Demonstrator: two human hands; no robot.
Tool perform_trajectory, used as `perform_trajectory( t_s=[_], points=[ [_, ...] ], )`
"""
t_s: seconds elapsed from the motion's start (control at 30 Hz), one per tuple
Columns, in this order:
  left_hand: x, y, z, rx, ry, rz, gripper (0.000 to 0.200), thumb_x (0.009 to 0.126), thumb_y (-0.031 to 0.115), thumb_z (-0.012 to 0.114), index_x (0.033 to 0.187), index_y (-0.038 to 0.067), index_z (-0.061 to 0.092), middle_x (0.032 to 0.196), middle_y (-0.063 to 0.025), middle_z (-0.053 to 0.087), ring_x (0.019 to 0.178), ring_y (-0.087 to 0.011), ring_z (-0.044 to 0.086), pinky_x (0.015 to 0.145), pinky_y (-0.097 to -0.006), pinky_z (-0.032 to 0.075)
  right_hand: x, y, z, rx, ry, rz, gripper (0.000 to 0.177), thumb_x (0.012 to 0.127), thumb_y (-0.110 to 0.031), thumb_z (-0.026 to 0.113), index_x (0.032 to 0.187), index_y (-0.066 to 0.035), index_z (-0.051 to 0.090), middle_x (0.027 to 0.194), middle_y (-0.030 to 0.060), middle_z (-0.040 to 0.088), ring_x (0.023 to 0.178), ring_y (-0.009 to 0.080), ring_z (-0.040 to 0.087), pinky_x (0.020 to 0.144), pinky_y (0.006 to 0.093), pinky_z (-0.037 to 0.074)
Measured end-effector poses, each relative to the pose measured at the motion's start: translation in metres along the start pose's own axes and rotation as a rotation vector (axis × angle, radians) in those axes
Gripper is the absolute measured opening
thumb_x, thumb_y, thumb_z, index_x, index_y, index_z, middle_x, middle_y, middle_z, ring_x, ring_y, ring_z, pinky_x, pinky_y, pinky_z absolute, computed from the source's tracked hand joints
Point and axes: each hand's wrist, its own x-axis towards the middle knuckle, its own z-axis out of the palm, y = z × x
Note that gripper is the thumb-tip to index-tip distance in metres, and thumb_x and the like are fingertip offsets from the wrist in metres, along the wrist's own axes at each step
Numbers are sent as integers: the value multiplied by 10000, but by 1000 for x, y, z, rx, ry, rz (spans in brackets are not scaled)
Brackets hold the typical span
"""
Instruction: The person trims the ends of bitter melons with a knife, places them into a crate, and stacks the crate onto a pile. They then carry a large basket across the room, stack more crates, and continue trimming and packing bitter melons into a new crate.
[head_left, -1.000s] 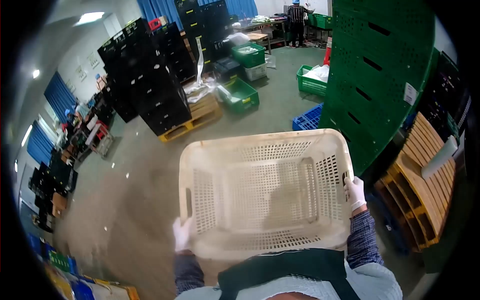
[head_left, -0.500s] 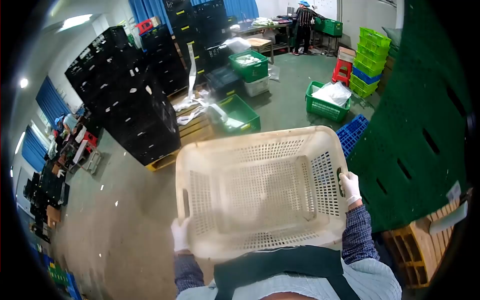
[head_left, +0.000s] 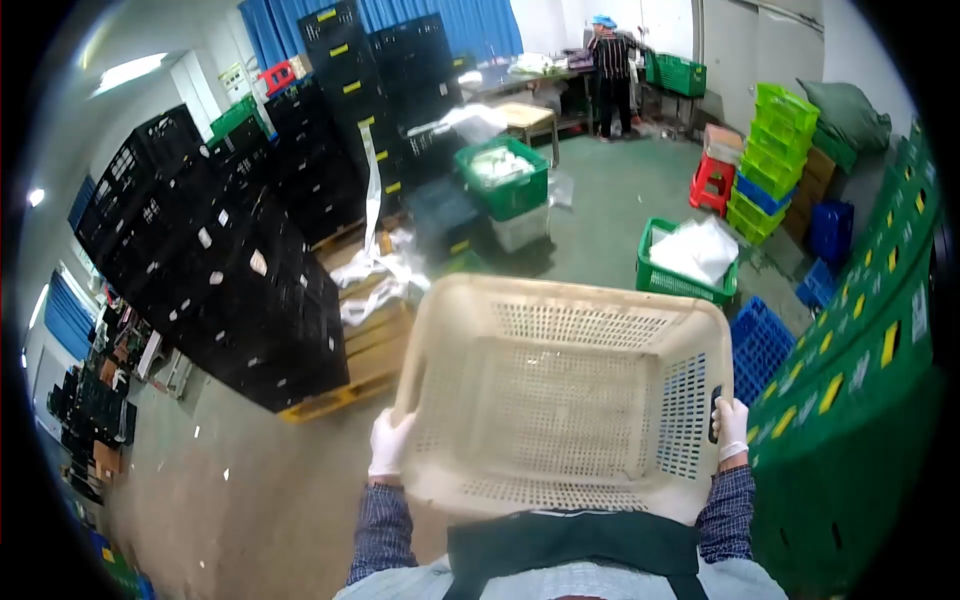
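Note:
Held in front of my body is a large off-white plastic basket (head_left: 560, 400) with perforated walls and floor, and nothing lies inside it. My left hand (head_left: 390, 442), in a white glove, grips its left end near the handle slot. On the opposite end, my right hand (head_left: 731, 425), also gloved in white, has its fingers closed through the handle hole. The basket tilts slightly, its open top facing me. A dark green apron (head_left: 575, 545) shows below its near rim.
Stacked black crates (head_left: 230, 270) stand on a wooden pallet (head_left: 375, 350) at left, with white strips trailing. Ahead sit a green basket (head_left: 690, 285) with white sheeting and a blue crate (head_left: 762, 345). Green crates (head_left: 850, 410) line the right. A person (head_left: 612, 75) works at the back.
The view has moved forward and turned. The basket, still in both hands, now sits further right in view. The black stack looks nearer, and the green crates' yellow-marked sides have come into sight.

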Motion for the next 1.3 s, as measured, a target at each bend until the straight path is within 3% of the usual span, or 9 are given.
perform_trajectory(
  t_s=[0.1,0.23,0.5,0.6,0.73,0.97,1.1,1.13,1.3],
  points=[
    [49,58,35,-128,24,-198,338,830,279,750,970,-16,663,846,-73,683,780,-137,633,714,-302,502,88,-59,49,-29,-53,-60,184,901,-229,598,796,-83,564,606,-15,520,400,76,421,361,243,322],
    [121,59,66,-74,64,-121,309,853,241,743,972,-30,652,851,-64,669,766,-117,611,692,-275,501,181,-110,107,-45,-139,-64,187,915,-228,597,791,-96,549,599,-32,495,407,61,400,374,234,316],
    [255,98,155,-293,76,-314,246,875,169,695,992,-40,639,854,-73,674,720,-118,611,644,-273,504,379,-139,223,-227,-185,-36,194,911,-248,616,872,-60,587,628,-25,512,420,68,417,379,241,328],
    [350,102,189,-120,79,-197,223,881,187,694,938,-10,607,784,-3,610,670,-76,559,582,-248,462,441,-173,257,-188,-188,9,187,911,-246,604,854,-71,576,626,-41,503,417,54,404,373,233,314],
    [461,153,234,-169,51,-228,327,825,241,731,967,-43,653,801,-73,667,713,-126,587,648,-298,495,512,-211,295,-138,-86,6,176,906,-243,606,812,-95,600,604,-41,500,408,57,402,362,231,307],
    [604,235,295,-114,-53,-177,300,868,239,669,996,-30,631,774,-24,619,665,-79,546,590,-272,456,632,-207,340,-104,-80,79,193,919,-252,607,837,-78,588,621,-29,519,426,55,423,370,222,332],
    [688,258,339,-192,-72,-117,349,873,191,651,1135,-37,616,907,-19,638,751,-78,568,641,-226,469,728,-222,391,-2,-87,86,193,905,-265,621,844,-83,599,623,-30,524,445,59,443,385,225,342],
    [714,267,346,-208,-57,-214,338,874,193,658,1112,-44,621,901,-38,649,732,-92,587,618,-236,484,742,-232,404,31,-88,98,194,902,-269,624,844,-85,601,627,-30,528,449,59,446,387,226,343],
    [841,326,358,-54,19,-83,286,826,196,681,974,-44,631,782,-42,622,644,-105,564,561,-265,468,803,-274,471,240,-198,272,148,885,-260,627,848,-147,538,629,-60,448,448,72,401,395,234,326]
  ],
)
